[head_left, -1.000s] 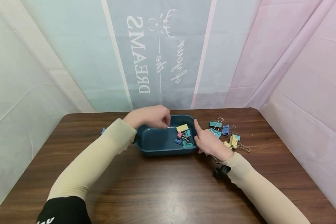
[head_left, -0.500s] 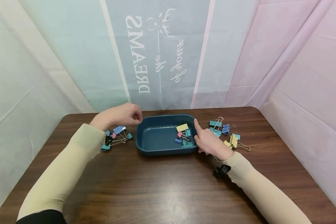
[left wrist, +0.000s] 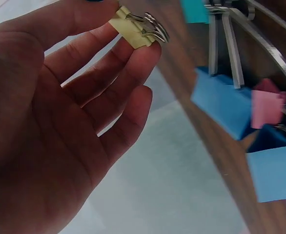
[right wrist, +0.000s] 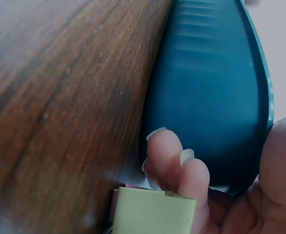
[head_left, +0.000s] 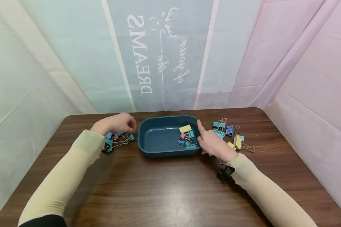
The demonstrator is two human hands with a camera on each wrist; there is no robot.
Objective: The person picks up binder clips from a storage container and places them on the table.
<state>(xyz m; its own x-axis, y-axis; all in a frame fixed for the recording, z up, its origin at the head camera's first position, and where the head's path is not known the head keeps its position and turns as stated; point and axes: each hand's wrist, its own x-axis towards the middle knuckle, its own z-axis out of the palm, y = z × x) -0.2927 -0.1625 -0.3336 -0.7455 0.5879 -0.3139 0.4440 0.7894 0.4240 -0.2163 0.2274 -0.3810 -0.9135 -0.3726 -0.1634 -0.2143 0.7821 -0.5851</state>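
Observation:
My left hand (head_left: pixel 115 123) is over the left-hand group of clips, left of the blue box (head_left: pixel 159 140). Its thumb and fingertips pinch a small yellow binder clip (left wrist: pixel 132 32), plain in the left wrist view and hidden from the head camera. At the box's right end, my right hand (head_left: pixel 213 143) holds the rim, index finger extended along the corner and thumb at the edge. Its other fingers (right wrist: pixel 165 151) curl beside the outer wall in the right wrist view. Inside the box, a yellow clip (head_left: pixel 185 128) lies among several pink, blue and teal ones at the right.
Blue, pink and teal binder clips (head_left: pixel 109 145) lie left of the box. More clips, teal, blue (head_left: pixel 229 130) and yellow, spread out beyond my right hand. A yellow clip (right wrist: pixel 155 212) sits close under the right fingers. Cloth hangs behind the wooden table (head_left: pixel 159 195).
My left hand has moved from over the box to the left-hand clips, then a little lower. My right hand and the box stay put.

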